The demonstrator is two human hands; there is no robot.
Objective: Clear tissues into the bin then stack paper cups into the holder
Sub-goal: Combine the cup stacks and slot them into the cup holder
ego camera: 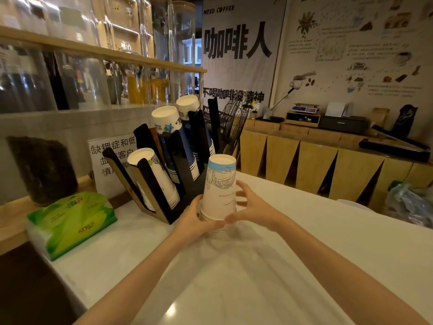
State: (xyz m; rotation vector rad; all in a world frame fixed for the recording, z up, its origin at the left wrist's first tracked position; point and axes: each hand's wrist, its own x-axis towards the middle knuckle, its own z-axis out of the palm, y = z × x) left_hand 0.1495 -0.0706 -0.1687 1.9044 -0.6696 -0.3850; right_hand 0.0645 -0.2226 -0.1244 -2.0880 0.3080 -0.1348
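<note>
Both hands clasp a stack of upside-down paper cups standing on the white counter: the left hand wraps its lower rims, the right hand presses the opposite side, thumbs meeting in front. Just behind stands the black cup holder, its slots holding other inverted cups. A green tissue pack lies further left.

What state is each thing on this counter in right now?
Cup stack: upside down, held on the counter by both hands.
Left hand: gripping the stack.
Right hand: gripping the stack.
Cup holder: three slots filled.
Tissue pack: lying flat.
</note>
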